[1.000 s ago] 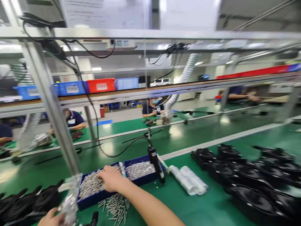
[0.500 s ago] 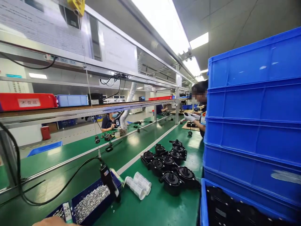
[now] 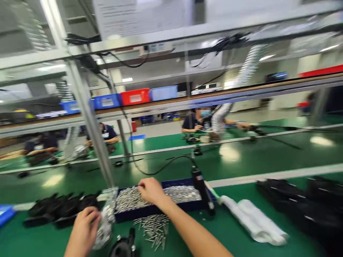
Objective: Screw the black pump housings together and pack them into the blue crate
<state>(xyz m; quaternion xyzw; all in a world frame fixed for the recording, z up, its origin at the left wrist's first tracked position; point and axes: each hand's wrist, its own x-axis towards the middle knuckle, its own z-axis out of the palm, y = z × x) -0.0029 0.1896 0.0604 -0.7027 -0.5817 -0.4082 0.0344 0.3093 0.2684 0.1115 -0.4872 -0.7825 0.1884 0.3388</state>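
Observation:
My right hand (image 3: 152, 191) reaches over the blue parts tray (image 3: 134, 215), its fingertips pinched at the long metal pins (image 3: 130, 200); what they hold is too small to name. My left hand (image 3: 85, 226) is at the lower left beside a crumpled clear plastic bag (image 3: 105, 221), fingers curled and blurred, so a hold cannot be told. A pile of loose pins (image 3: 154, 228) lies in front of the tray. One black round part (image 3: 122, 247) sits at the bottom edge. The black electric screwdriver (image 3: 202, 191) hangs over the tray's right end, by the small screws (image 3: 182, 193).
White plastic cups (image 3: 254, 219) lie right of the tray. Black housings stand at the right (image 3: 308, 210) and left (image 3: 64, 208). A metal post (image 3: 92, 132) rises behind the bag. People work at the far bench.
The view has swung left, away from the blue crate stack. Both forearms now show; earlier only part of one hand was at the bottom edge. My right hand is now over the pins.

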